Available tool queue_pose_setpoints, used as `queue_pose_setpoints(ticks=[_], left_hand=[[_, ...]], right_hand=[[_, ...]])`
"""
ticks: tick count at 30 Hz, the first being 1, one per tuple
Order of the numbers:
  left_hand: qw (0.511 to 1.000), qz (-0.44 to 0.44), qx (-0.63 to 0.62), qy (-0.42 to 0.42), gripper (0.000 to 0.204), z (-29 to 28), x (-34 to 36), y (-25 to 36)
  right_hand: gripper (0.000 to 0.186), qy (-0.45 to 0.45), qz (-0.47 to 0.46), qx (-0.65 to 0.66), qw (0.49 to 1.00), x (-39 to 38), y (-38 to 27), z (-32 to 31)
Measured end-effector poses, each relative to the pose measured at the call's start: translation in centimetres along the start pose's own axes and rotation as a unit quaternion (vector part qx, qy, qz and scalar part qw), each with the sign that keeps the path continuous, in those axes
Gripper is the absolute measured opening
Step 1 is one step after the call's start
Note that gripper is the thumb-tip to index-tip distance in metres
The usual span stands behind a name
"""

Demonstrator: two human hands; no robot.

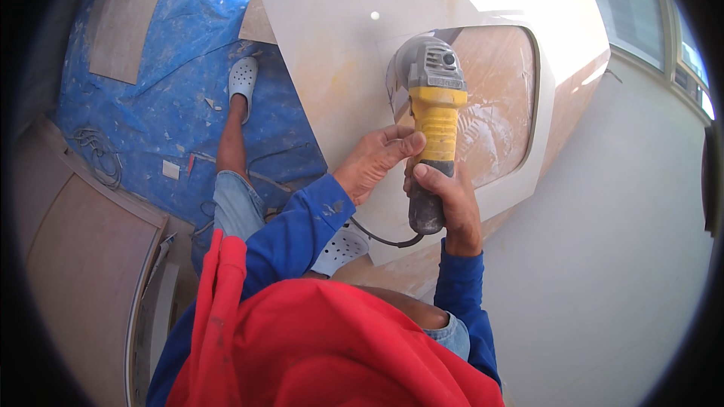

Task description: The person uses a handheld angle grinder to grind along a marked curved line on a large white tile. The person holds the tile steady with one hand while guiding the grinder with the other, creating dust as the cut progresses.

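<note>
Gripping yellow grinder by handle, right hand; left hand beside its body, hold unclear. Tool's over white panel, left side of opening. Opening looks mostly cut; stretch under tool hidden, probably unfinished.

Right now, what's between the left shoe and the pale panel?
Head view: a strip of blue sheet separates the left shoe from the pale panel.
</note>
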State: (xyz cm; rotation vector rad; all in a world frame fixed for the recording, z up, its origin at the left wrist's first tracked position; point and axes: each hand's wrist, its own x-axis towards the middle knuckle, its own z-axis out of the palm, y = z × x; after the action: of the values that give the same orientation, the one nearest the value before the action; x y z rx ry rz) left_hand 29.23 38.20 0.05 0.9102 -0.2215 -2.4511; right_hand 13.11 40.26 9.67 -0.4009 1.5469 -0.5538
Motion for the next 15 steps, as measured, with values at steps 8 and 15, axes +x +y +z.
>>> queue_pose_setpoints(ticks=[8, 15], left_hand=[[1.000, -0.015, 0.003, 0.007, 0.070, -0.1, 0.0, 0.1], [1.000, -0.019, 0.003, -0.014, 0.072, -0.7, -0.4, 0.1]], right_hand=[[0.050, -0.001, 0.014, 0.007, 1.000, 0.1, 0.2, 0.0], [0.056, 0.013, 0.011, -0.037, 0.999, -0.1, -0.4, 0.7]])
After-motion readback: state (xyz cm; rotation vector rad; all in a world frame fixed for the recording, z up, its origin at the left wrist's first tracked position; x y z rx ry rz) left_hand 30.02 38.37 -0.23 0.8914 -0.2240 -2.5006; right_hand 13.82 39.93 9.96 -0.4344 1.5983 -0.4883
